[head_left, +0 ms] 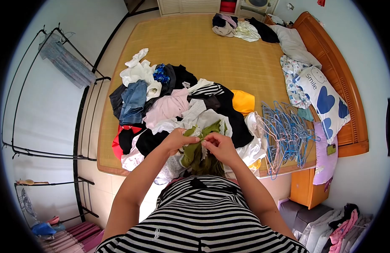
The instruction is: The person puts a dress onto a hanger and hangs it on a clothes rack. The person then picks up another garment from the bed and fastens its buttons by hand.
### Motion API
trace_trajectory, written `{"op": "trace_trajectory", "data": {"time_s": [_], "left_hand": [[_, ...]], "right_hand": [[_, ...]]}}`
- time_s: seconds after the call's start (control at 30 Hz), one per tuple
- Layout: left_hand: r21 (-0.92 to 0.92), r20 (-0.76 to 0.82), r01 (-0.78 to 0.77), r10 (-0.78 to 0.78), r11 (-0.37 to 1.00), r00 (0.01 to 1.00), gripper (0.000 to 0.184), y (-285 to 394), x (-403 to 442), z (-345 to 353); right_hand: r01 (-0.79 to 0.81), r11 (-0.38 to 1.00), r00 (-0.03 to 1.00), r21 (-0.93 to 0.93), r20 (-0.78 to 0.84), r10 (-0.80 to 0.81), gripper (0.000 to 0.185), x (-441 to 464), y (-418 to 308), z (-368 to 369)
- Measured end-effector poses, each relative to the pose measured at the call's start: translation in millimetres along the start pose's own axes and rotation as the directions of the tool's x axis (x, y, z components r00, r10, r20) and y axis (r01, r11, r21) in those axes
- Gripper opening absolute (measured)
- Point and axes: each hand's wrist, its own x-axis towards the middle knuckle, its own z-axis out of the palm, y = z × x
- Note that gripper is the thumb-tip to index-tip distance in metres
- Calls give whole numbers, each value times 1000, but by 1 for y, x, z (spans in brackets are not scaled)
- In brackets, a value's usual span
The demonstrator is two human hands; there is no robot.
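Close in front of my body hangs an olive-green garment with white lace trim [189, 157]. My left hand [176, 141] pinches it near the lace, thumb pointing right. Opposite, my right hand [220, 147] has its fingers pinched on the same garment, a short gap from the left. What exactly lies between the fingertips is too small to make out. Just beyond the hands a big heap of clothes spreads over the bed, with a pale pink top [167, 109], blue jeans [134, 101], a black garment [235, 122] and a yellow piece [243, 102].
Blue and pink hangers [287, 135] lie tangled at the right of the bed mat [190, 46]. Pillows, one printed "smile" [323, 99], lean by the wooden headboard [334, 63]. A phone [331, 149] rests on a purple pillow [325, 162]. A black clothes rack [34, 152] stands left.
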Motion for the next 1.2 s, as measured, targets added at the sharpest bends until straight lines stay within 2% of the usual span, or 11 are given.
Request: {"op": "trace_trajectory", "data": {"time_s": [0.13, 0.2, 0.4, 0.5, 0.7, 0.8, 0.83, 0.97, 1.2], "left_hand": [[21, 3, -57, 57, 998, 998, 24, -6, 4, 0], [143, -16, -101, 105, 985, 994, 24, -4, 2, 3], [286, -38, -140, 158, 948, 987, 26, -6, 4, 4], [316, -53, -196, 223, 928, 973, 18, -7, 4, 7], [378, -53, -249, 289, 892, 956, 20, -12, 8, 5], [367, -46, -283, 321, 886, 946, 19, -12, 8, 6], [367, -45, -282, 320, 886, 946, 19, -11, 7, 7], [314, -58, -235, 266, 920, 962, 20, -11, 7, 7], [178, -64, -182, 195, 967, 979, 20, -19, 9, 8]], "right_hand": [[-32, 999, 999, -39, -12, 31, 21, 0, -7, -1], [-35, 998, 999, -54, -21, 34, 20, 1, -7, -1], [-45, 995, 998, -92, -46, 41, 20, 2, -10, 0], [-29, 995, 998, -91, -53, 24, 20, 3, -9, 0], [-54, 995, 997, -89, -58, 49, 21, 4, -9, 0], [-72, 997, 995, -21, -70, 71, 21, 6, 0, -1], [-102, 993, 993, 55, -51, 105, 21, 7, 2, -2], [-174, 948, 983, 268, -2, 182, 19, 6, 0, -3], [-248, 852, 963, 461, 24, 267, 14, 6, 7, -1]]}}
